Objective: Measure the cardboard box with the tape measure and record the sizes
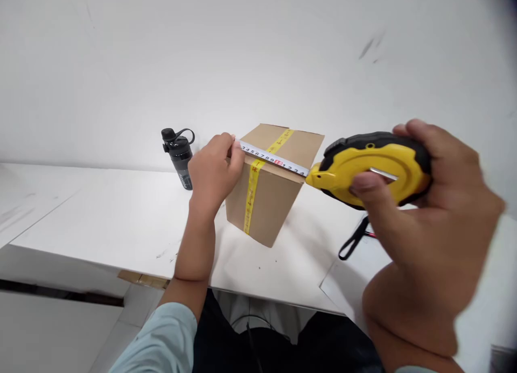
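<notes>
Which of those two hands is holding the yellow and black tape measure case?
The right hand: its thumb and fingers clasp the case. The left hand instead holds the strip at the box.

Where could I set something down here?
The table is barest left of the black bottle, between the wall and front edge. A smaller bare strip lies in front of the box. The box's right side is crowded: tape measure, right hand, black strap.

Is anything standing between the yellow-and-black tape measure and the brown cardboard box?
Nothing visible does. The white, numbered blade runs from the tape measure, in the right hand, unobstructed across the top of the box to the left hand. The black bottle stands to the left, clear of the blade.
</notes>
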A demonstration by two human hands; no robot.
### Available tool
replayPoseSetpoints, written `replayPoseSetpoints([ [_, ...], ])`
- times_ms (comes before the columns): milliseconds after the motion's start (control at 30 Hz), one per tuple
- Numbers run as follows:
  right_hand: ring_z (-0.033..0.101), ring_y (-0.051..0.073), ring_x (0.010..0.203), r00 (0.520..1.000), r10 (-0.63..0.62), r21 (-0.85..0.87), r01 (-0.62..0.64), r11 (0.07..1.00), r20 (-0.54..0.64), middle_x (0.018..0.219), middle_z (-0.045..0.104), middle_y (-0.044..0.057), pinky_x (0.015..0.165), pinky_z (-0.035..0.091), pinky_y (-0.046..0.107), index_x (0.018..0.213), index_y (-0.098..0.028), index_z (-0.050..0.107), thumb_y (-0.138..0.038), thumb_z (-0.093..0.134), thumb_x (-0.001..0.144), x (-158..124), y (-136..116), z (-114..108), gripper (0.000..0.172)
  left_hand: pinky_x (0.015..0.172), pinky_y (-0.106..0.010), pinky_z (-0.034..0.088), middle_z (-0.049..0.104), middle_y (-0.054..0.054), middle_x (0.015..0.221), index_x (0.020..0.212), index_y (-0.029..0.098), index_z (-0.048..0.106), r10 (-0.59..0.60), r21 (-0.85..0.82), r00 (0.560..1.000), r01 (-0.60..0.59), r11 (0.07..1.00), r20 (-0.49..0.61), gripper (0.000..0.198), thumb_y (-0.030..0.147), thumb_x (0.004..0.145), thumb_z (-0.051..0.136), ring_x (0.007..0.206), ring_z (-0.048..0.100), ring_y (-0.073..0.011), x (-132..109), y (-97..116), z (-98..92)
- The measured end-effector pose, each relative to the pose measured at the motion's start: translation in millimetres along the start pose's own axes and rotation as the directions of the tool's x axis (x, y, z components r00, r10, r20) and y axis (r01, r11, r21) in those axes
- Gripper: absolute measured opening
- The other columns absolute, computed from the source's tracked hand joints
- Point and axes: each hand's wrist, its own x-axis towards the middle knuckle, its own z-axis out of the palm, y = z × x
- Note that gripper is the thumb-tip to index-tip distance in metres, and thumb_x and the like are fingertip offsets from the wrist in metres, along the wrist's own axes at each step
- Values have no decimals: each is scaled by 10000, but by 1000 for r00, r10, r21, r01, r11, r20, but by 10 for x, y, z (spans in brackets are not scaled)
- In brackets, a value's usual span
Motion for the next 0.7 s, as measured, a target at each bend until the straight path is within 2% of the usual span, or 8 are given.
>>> replayPoseSetpoints([
  [67, 680, 378, 1395, 1000, -24, 12, 24, 1000, -16, 1539, 646, 74, 1113, 626, 677, 1637, -417, 504, -685, 767, 940, 15, 29, 106, 792, 748, -339, 492, 836, -36, 1086, 896, 252, 660, -57, -39, 998, 58, 998, 32, 193, 312, 1054, 567, 918, 740, -216, 33, -53, -10],
  [133, 665, 376, 1413, 995, -81, 43, 83, 996, -53, 1528, 623, 70, 1127, 620, 675, 1657, -433, 461, -688, 809, 905, 16, 85, 187, 867, 786, -343, 518, 836, -34, 1090, 911, 255, 676, -80, -106, 995, 86, 991, 61, 201, 318, 1064, 561, 962, 743, -221, 56, -84, -10],
  [300, 662, 376, 1399, 962, -232, 133, 251, 959, -143, 1471, 617, 70, 1108, 632, 655, 1619, -401, 517, -687, 840, 876, 55, 252, 253, 860, 896, -352, 559, 843, -30, 1155, 1070, 264, 780, -54, -240, 997, 66, 969, 54, 244, 350, 1089, 553, 1070, 759, -224, 68, -105, 1],
  [433, 688, 381, 1336, 908, -359, 145, 393, 908, -216, 1429, 608, 86, 1108, 626, 628, 1621, -359, 542, -655, 878, 848, 108, 288, 286, 893, 955, -359, 573, 847, -43, 1082, 997, 258, 819, -7, -331, 999, 24, 943, 51, 428, 500, 1142, 498, 1085, 768, -219, 78, -180, -5],
  [533, 701, 361, 1317, 911, -355, 121, 384, 915, -211, 1445, 571, 66, 1124, 617, 633, 1670, -441, 435, -672, 792, 921, 106, 250, 313, 862, 973, -366, 584, 837, -57, 1044, 969, 261, 841, -4, -419, 999, 25, 907, 51, 558, 649, 1130, 474, 1059, 769, -213, 100, -268, -10],
  [600, 693, 377, 1337, 932, -314, 83, 333, 939, -182, 1503, 518, 73, 1126, 616, 652, 1697, -483, 337, -687, 752, 942, 83, 226, 318, 885, 974, -375, 594, 837, -69, 1041, 991, 261, 862, -37, -478, 997, 66, 876, 69, 606, 718, 1103, 480, 1046, 772, -217, 115, -314, -12],
  [700, 663, 425, 1380, 964, -224, 49, 233, 971, -147, 1618, 400, 98, 1046, 657, 665, 1698, -502, 260, -720, 747, 923, 38, 221, 313, 942, 995, -402, 600, 850, -85, 1073, 1001, 254, 880, -98, -527, 989, 143, 838, 112, 634, 756, 1078, 500, 1062, 776, -236, 124, -347, -15],
])
